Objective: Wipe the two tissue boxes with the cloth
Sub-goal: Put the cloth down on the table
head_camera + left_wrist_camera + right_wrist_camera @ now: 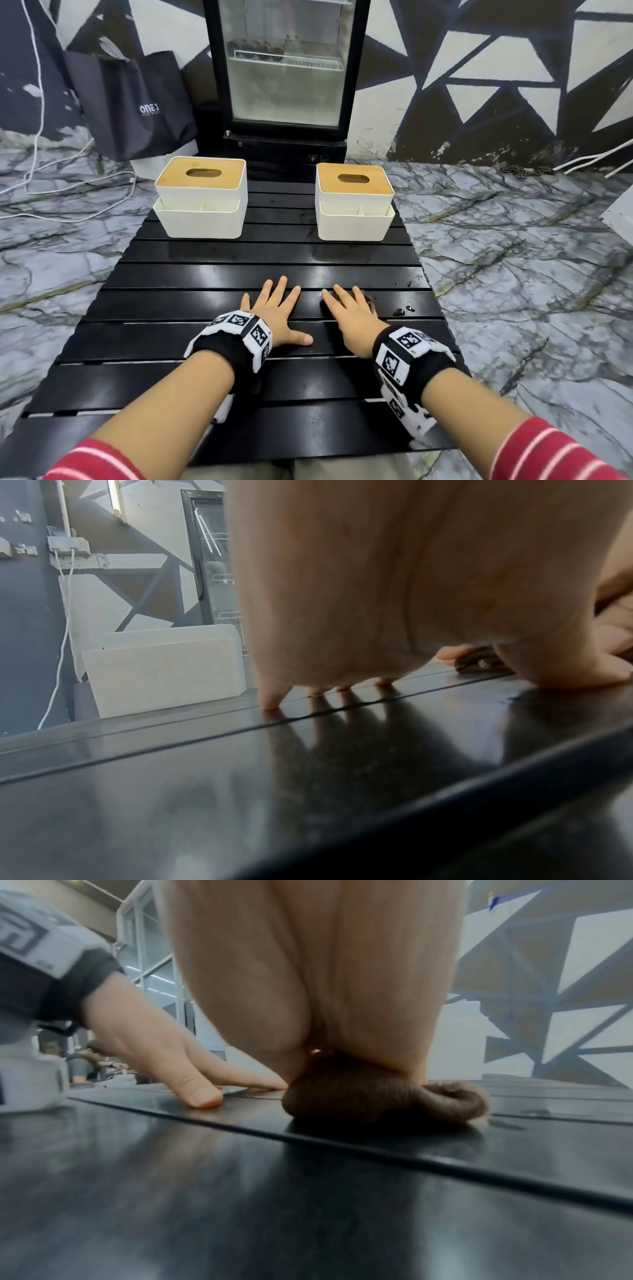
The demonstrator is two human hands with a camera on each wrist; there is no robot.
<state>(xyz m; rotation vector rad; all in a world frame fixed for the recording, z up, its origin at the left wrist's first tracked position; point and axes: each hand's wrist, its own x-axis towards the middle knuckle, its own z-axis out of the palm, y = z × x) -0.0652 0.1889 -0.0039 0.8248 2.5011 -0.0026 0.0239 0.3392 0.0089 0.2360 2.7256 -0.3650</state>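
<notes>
Here, both hands are laid flat on the black slatted tabletop [260,253]: the left hand [275,313] is released, fingers spread on bare slats, while the right hand [351,317] is pressed, fingers straight, over a bunched brown cloth [383,1096], no grip being taken on it. The two tissue boxes [202,197] [354,202] are set well apart at the far end, unwiped. The light boxes could be pushed off the far edge if wiped unsteadied, and the wadded cloth could be dragged rather than lifted. Droplets [404,310] are seen just beside the right hand. Behind the tabletop a glass-door fridge [286,68] and a dark bag [137,102] are stood; nothing is placed between hands and boxes
</notes>
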